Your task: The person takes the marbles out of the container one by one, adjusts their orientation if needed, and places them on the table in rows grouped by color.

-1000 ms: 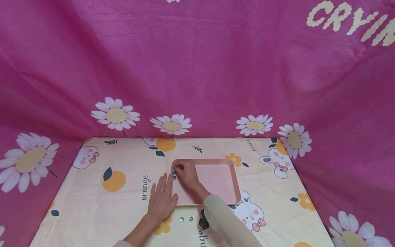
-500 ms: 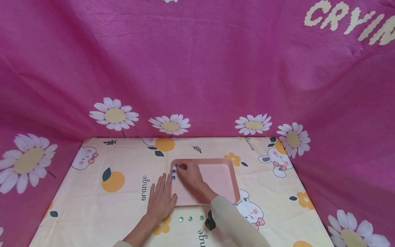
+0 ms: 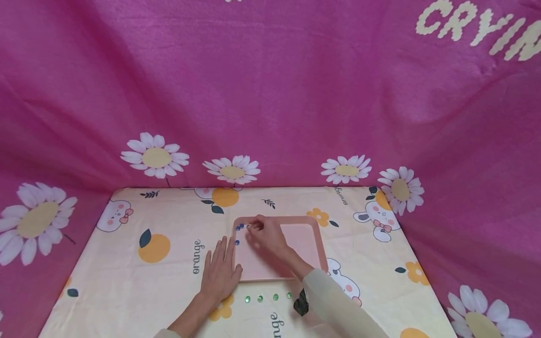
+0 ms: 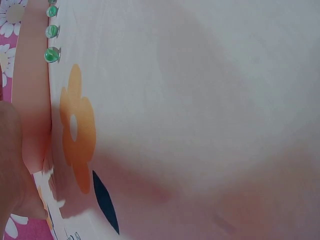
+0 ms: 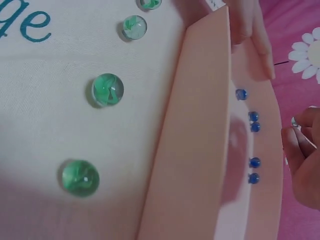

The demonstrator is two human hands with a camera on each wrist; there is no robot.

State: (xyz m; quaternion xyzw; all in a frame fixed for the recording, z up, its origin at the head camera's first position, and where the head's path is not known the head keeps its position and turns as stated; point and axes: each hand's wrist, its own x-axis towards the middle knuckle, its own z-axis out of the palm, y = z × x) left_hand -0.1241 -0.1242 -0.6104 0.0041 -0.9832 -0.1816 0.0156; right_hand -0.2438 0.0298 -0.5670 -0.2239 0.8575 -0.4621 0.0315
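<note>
The right hand (image 3: 269,238) pinches a small glass marble (image 5: 294,121) over the far left part of the pink tray (image 3: 302,241), near blue marbles (image 5: 255,162) inside. Apart from it, the left hand (image 3: 219,274) rests, fingers straight, along the tray's left edge. Green marbles (image 3: 275,297) stand in a row on the patterned cloth (image 3: 127,291).

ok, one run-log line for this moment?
left hand: at left side of tray | right hand: pinching greenish marble over tray | blue marbles: inside tray | green marbles: row on cloth, near side
</note>
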